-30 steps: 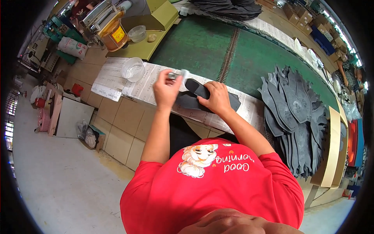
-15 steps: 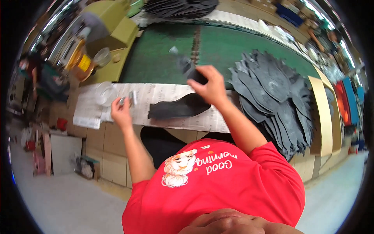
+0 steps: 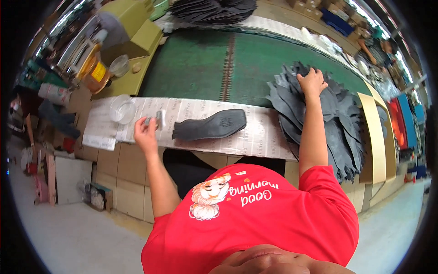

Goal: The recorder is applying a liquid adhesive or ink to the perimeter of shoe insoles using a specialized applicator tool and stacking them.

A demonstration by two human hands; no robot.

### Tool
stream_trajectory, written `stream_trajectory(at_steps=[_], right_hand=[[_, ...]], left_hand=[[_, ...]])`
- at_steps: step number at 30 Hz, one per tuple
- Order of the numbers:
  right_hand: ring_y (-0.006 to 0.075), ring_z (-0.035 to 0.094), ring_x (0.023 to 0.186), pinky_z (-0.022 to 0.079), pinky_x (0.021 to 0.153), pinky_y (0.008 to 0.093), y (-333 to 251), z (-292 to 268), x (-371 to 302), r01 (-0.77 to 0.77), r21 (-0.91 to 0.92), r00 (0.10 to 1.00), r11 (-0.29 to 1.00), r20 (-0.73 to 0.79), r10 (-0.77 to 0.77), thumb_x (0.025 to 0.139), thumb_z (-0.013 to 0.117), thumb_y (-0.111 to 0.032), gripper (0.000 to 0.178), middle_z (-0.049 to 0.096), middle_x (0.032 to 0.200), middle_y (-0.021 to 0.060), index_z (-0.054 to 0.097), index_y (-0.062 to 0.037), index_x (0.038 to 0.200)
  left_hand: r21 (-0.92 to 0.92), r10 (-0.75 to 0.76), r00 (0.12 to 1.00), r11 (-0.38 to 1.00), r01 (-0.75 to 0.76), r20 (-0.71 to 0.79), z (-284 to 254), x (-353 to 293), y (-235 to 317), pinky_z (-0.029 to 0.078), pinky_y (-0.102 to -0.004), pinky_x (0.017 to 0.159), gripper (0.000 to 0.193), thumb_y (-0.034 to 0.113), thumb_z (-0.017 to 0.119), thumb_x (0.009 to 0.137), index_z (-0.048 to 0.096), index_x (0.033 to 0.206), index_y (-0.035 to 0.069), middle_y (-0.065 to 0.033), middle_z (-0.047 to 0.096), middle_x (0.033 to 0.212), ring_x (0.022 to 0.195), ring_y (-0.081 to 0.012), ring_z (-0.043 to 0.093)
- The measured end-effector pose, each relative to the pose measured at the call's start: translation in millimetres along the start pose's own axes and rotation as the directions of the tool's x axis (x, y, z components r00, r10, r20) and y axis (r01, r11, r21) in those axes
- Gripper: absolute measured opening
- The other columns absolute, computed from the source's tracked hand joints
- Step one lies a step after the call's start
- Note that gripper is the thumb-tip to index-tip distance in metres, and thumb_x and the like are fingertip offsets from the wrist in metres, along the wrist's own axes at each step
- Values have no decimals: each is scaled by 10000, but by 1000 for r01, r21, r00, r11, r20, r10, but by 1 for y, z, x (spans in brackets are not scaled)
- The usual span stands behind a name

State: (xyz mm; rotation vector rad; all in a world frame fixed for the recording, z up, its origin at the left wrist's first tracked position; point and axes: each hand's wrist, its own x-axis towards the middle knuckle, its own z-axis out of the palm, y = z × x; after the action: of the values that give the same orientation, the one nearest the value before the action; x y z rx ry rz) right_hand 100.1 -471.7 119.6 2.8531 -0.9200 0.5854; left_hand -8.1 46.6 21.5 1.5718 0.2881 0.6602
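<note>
Currently, from where I'm standing, the left hand (image 3: 146,134) has its fingers closed around a small tool (image 3: 159,118), too blurred to make out, just beside a clear round bowl (image 3: 122,109). Across the way, the right hand (image 3: 312,84) rests atop a heap of dark grey, sole-shaped pieces (image 3: 343,116), fingers bent and slightly parted; whether they grip one, I can't tell. A single dark piece (image 3: 211,124) lies flat on the paper-covered counter (image 3: 262,132), between the hands and touching neither.
</note>
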Motion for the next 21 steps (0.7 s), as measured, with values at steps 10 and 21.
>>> stream_trajectory(at_steps=[10, 21], right_hand=[[279, 520, 1210, 318, 1044, 521, -142, -16, -207, 768, 635, 168, 84, -73, -983, 645, 780, -453, 679, 598, 1239, 140, 642, -31, 1158], [268, 630, 989, 433, 902, 411, -147, -15, -225, 757, 617, 365, 213, -130, -922, 723, 730, -386, 507, 681, 1018, 131, 649, -35, 1080]], left_hand=[[154, 53, 993, 986, -69, 109, 46, -39, 24, 491, -257, 567, 301, 133, 771, 785, 607, 991, -13, -59, 667, 740, 612, -102, 608], [158, 97, 993, 981, -108, 74, 45, -53, 33, 497, -254, 564, 310, 114, 765, 782, 587, 1005, -6, -56, 661, 736, 610, -94, 614]])
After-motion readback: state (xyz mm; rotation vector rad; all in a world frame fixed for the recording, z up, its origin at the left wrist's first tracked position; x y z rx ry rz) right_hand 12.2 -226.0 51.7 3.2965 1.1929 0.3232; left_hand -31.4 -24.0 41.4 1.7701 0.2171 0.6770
